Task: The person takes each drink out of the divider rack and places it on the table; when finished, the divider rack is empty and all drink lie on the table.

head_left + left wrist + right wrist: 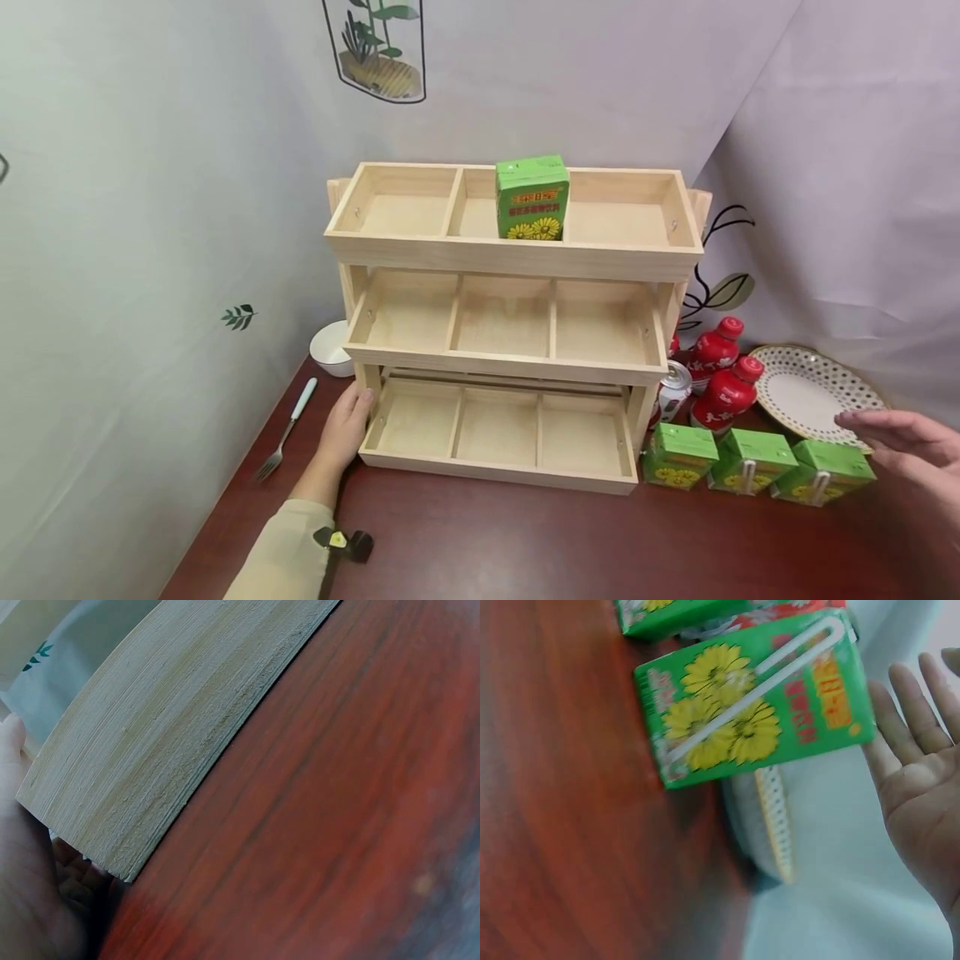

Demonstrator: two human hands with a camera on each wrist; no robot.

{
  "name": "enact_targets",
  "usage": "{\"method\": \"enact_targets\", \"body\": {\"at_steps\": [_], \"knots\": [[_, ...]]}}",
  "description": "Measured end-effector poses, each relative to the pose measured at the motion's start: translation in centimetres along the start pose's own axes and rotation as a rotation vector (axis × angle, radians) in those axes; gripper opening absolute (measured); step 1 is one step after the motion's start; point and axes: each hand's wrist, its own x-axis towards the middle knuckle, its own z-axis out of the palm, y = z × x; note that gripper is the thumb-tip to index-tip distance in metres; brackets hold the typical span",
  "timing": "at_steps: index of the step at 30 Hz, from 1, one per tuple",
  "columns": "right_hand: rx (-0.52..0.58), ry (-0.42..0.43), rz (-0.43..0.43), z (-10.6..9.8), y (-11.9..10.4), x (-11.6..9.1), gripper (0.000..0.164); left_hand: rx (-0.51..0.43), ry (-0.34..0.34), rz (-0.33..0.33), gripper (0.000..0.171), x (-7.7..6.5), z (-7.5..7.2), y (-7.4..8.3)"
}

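A three-tier wooden rack [513, 262] stands on the table, each tier split into three compartments. A green drink carton [532, 200] with yellow flowers stands in the top tier's middle compartment. My left hand [347, 421] holds the rack at the left end of its bottom tier; in the left wrist view, fingers partly show beyond the wooden board [142, 727]. At the right, my right hand [911, 442] is beside the rightmost of three green cartons [823, 473], holding nothing. Its fingers are extended in the right wrist view, near a carton [757, 705] with a white straw.
Red bottles [726, 396] and a can [672, 387] stand behind the cartons. A dotted plate [810, 392] lies by the right wall. Left of the rack are a white bowl [330, 348] and a fork [288, 433]. Fabric walls close off the back and left.
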Motion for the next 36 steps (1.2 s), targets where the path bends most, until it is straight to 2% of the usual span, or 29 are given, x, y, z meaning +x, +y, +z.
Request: {"method": "enact_targets", "body": {"at_steps": [4, 6, 9, 11, 14, 18, 22, 25, 29, 33, 36], "knots": [[-0.126, -0.002, -0.029, 1.7, -1.3, 2.1, 0.047, 0.007, -0.006, -0.004, 0.043, -0.1, -0.1, 0.1], [-0.190, 0.023, -0.053, 3.0, -1.8, 3.4, 0.044, 0.009, -0.005, -0.005, 0.043, -0.2, -0.1, 0.2], [-0.386, 0.083, -0.068, 5.0, -2.8, 5.2, 0.038, 0.005, -0.004, -0.004, 0.044, -0.2, 0.0, 0.2], [-0.500, 0.100, -0.098, 6.4, -3.3, 6.4, 0.034, 0.000, -0.007, 0.000, 0.044, -0.2, 0.0, 0.2], [-0.737, 0.113, -0.120, 8.7, -4.2, 8.2, 0.030, -0.010, -0.012, 0.005, 0.043, -0.1, 0.1, 0.0], [-0.916, 0.183, -0.162, 11.6, -4.9, 10.6, 0.023, -0.013, -0.012, 0.003, 0.042, 0.0, 0.0, -0.2], [-0.956, 0.239, -0.265, 13.5, -4.5, 13.1, 0.017, 0.001, -0.007, 0.002, 0.042, 0.1, -0.1, 0.0], [-0.965, 0.233, -0.351, 15.2, -4.5, 14.9, 0.016, 0.004, -0.013, 0.012, 0.042, 0.1, -0.1, 0.0], [-0.973, 0.200, -0.425, 18.2, -4.8, 17.5, 0.017, 0.015, -0.008, 0.023, 0.043, 0.1, -0.2, 0.1], [-0.996, 0.132, -0.503, 20.9, -4.8, 20.5, 0.021, 0.024, 0.013, 0.013, 0.042, 0.0, -0.3, 0.0], [-1.057, 0.111, -0.633, 22.4, -4.5, 22.6, 0.028, 0.021, 0.012, 0.000, 0.041, -0.1, -0.1, -0.1]]}}
